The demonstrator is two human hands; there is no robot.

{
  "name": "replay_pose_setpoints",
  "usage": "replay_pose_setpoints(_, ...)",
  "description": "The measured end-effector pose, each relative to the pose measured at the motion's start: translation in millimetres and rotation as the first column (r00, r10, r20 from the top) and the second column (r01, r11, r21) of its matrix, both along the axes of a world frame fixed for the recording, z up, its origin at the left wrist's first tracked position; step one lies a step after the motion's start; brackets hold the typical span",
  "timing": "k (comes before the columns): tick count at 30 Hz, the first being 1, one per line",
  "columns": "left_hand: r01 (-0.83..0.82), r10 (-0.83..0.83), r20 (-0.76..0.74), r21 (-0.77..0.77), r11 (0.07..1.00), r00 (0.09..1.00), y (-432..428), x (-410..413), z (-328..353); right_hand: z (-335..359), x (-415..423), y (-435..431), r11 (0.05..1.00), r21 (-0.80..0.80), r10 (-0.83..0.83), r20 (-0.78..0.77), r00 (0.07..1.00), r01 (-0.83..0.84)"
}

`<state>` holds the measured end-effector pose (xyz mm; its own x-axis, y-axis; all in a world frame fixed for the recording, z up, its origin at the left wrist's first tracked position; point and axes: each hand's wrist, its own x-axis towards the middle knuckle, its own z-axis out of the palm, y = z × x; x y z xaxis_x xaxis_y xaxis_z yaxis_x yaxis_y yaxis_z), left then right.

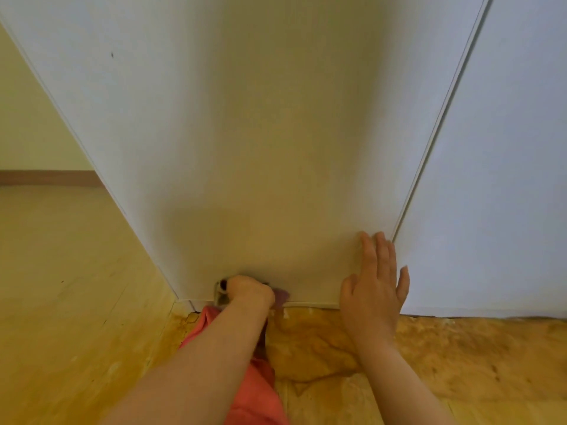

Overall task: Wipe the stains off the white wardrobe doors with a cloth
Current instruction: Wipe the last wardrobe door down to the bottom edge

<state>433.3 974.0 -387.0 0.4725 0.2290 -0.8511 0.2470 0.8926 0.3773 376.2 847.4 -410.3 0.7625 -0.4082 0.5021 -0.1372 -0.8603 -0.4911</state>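
Note:
A white wardrobe door (245, 133) fills the view in front of me, with a small dark speck high on its left part. My left hand (250, 291) is curled around a bunched cloth (280, 294) and presses it against the door's bottom edge. Only a pale purple bit of the cloth shows past my knuckles. My right hand (377, 286) lies flat with straight fingers against the lower right corner of the same door. A second white door (497, 179) stands to the right, beyond a narrow gap.
The yellow floor (76, 302) runs along the left and below; near the door's base it is stained and worn brown. An orange-pink cloth or garment (257, 394) lies under my left forearm. A yellow wall with a brown skirting board (46, 177) is at the left.

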Motion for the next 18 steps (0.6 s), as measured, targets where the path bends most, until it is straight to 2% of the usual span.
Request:
replay_pose_setpoints(3, 0.034, -0.034, 0.023, 0.032, 0.999, 0.999, -3, -1, -11, -1, -4, -6, 0.999, 0.043, -0.004, -0.058, 0.998, 0.007)
replay_pose_setpoints(7, 0.165, -0.165, 0.012, -0.023, 0.986, 0.986, -43, -5, -52, -5, -11, -11, 0.999, 0.017, -0.038, -0.063, 0.997, 0.039)
replay_pose_setpoints(9, 0.242, -0.238, 0.049, -0.105, 0.965, 0.970, -68, -11, -66, -8, -15, -16, 0.998, -0.013, -0.065, -0.065, 0.996, 0.065)
replay_pose_setpoints(12, 0.408, -0.395, 0.103, -0.271, 0.872, 0.913, -100, -18, -72, -15, -23, -27, 0.992, -0.060, -0.112, -0.079, 0.991, 0.107)
replay_pose_setpoints(14, 0.448, -0.441, 0.092, -0.286, 0.847, 0.893, -114, -14, -86, -18, -27, -32, 0.991, -0.043, -0.131, -0.091, 0.987, 0.127)
replay_pose_setpoints(15, 0.492, -0.483, 0.099, -0.244, 0.836, 0.870, -117, -13, -88, -20, -28, -34, 0.991, -0.030, -0.133, -0.099, 0.986, 0.130)
replay_pose_setpoints(18, 0.449, -0.443, 0.074, -0.156, 0.880, 0.893, -105, -7, -77, -18, -28, -33, 0.993, 0.052, -0.099, -0.163, 0.982, 0.109)
